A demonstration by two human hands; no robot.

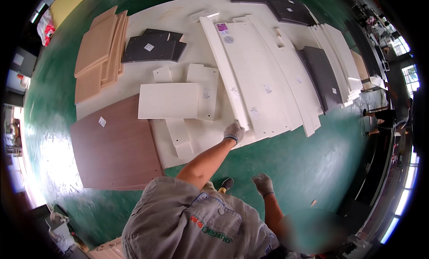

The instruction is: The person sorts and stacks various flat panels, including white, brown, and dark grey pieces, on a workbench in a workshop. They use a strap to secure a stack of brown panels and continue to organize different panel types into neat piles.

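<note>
My left hand [233, 132], in a grey work glove, reaches forward and grips the near end of a long narrow white panel [222, 67]. That panel lies on a spread of long white boards [268, 84] on the floor. My right hand [262, 184], also gloved, hangs over the green floor [304, 156] with its fingers apart and holds nothing. A white rectangular panel [167, 101] lies just left of my left hand, on top of smaller white pieces [178, 134].
A large brown wood-grain panel [116, 147] lies at the near left. A stack of tan boards [98, 49] and dark grey panels [152, 46] sit further back. A dark panel [321, 75] rests among white boards at right. My shoe [226, 184] shows below.
</note>
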